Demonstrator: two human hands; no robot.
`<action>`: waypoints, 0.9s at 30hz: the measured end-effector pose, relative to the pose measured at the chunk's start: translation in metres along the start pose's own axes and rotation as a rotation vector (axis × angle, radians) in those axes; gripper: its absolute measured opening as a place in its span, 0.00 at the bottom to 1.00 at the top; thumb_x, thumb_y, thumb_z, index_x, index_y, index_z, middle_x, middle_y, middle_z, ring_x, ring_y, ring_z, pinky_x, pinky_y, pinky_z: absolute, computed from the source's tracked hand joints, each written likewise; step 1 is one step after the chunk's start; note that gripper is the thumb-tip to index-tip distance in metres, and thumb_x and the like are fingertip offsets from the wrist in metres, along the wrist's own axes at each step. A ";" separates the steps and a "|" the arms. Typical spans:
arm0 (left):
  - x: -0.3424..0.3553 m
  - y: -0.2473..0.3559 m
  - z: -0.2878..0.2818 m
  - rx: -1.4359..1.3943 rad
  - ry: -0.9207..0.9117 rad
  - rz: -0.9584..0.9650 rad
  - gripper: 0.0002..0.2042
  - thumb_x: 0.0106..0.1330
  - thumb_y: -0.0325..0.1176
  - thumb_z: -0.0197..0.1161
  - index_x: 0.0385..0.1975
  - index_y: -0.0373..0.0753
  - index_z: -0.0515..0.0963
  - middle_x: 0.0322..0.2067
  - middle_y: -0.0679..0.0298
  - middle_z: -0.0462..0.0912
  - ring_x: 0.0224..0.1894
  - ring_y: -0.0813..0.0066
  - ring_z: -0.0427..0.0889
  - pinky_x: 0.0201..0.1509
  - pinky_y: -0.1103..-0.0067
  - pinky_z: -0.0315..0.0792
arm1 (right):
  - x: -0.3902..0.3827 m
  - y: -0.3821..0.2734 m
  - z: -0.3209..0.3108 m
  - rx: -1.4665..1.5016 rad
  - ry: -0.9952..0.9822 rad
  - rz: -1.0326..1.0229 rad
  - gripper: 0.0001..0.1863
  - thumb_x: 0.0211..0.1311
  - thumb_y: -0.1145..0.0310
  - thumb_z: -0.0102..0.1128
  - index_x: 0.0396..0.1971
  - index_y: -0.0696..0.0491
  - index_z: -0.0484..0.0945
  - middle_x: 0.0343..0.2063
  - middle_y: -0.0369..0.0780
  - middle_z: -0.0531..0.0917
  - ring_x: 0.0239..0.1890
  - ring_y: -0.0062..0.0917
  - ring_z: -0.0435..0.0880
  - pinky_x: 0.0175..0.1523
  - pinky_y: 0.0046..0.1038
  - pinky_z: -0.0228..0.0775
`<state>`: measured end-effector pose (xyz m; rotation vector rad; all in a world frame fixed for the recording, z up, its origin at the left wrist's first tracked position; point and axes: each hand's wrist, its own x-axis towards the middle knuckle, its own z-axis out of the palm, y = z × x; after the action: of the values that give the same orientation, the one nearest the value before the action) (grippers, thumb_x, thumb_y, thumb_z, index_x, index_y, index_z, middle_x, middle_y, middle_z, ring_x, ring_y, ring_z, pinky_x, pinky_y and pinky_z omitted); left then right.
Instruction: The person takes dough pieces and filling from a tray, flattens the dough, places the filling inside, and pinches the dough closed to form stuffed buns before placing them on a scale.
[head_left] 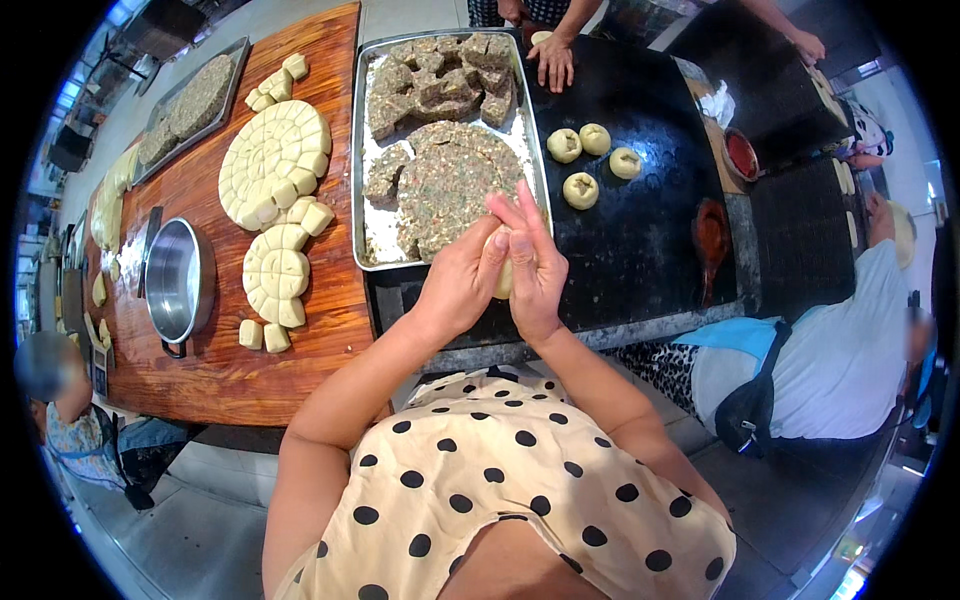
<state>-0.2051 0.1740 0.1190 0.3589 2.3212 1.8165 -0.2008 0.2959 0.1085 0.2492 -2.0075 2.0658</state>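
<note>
Over the near right corner of a metal tray [358, 200], my left hand [458, 275] and my right hand [538, 282] are cupped together, fingers pointing forward. Both are closed around a pale piece of dough [503, 282]; only a little of it shows between the palms. A mound of speckled meat-like filling [465, 165] lies in the tray, with rough chunks [440, 75] of it at the far end. Several round filled dough balls [580, 190] with pinched tops rest on the black worktop [640, 240] to the right.
On the wooden table [325, 370] at left are a disc of cut dough pieces [265, 150], a smaller cluster [275, 275], a steel pot [180, 280] and another filling tray [240, 65]. A co-worker's hand [556, 65] touches the far worktop. Red-stained bowl [740, 155] and ladle [711, 240] lie right.
</note>
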 end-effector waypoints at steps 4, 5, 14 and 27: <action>-0.001 0.007 -0.013 -0.220 -0.165 0.012 0.37 0.74 0.62 0.28 0.68 0.36 0.58 0.62 0.51 0.68 0.64 0.63 0.67 0.65 0.73 0.63 | 0.002 -0.006 0.006 -0.172 0.030 -0.239 0.32 0.64 0.57 0.62 0.64 0.57 0.66 0.56 0.46 0.78 0.61 0.36 0.75 0.67 0.36 0.61; -0.003 0.014 -0.015 -0.330 -0.201 0.003 0.40 0.72 0.65 0.25 0.71 0.37 0.54 0.65 0.51 0.64 0.67 0.62 0.64 0.68 0.72 0.60 | 0.002 -0.008 0.005 -0.238 0.001 -0.313 0.31 0.63 0.57 0.64 0.62 0.56 0.68 0.55 0.45 0.79 0.61 0.37 0.75 0.67 0.37 0.62; -0.003 0.008 -0.013 -1.249 -0.039 -0.221 0.37 0.72 0.64 0.36 0.66 0.36 0.60 0.62 0.54 0.68 0.63 0.63 0.69 0.67 0.68 0.65 | 0.003 -0.004 0.004 0.009 -0.003 -0.243 0.05 0.56 0.78 0.61 0.32 0.56 0.76 0.39 0.41 0.81 0.46 0.27 0.81 0.63 0.36 0.67; -0.020 -0.048 0.040 -1.459 0.082 -0.420 0.21 0.78 0.46 0.41 0.49 0.33 0.74 0.43 0.56 0.81 0.46 0.66 0.81 0.55 0.72 0.75 | -0.037 0.003 0.017 -0.364 0.024 -0.223 0.07 0.58 0.77 0.65 0.34 0.56 0.76 0.33 0.40 0.85 0.46 0.31 0.83 0.71 0.44 0.56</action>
<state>-0.1785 0.1944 0.0625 -0.3868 0.5164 2.6002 -0.1670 0.2767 0.0957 0.3552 -2.1815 1.5333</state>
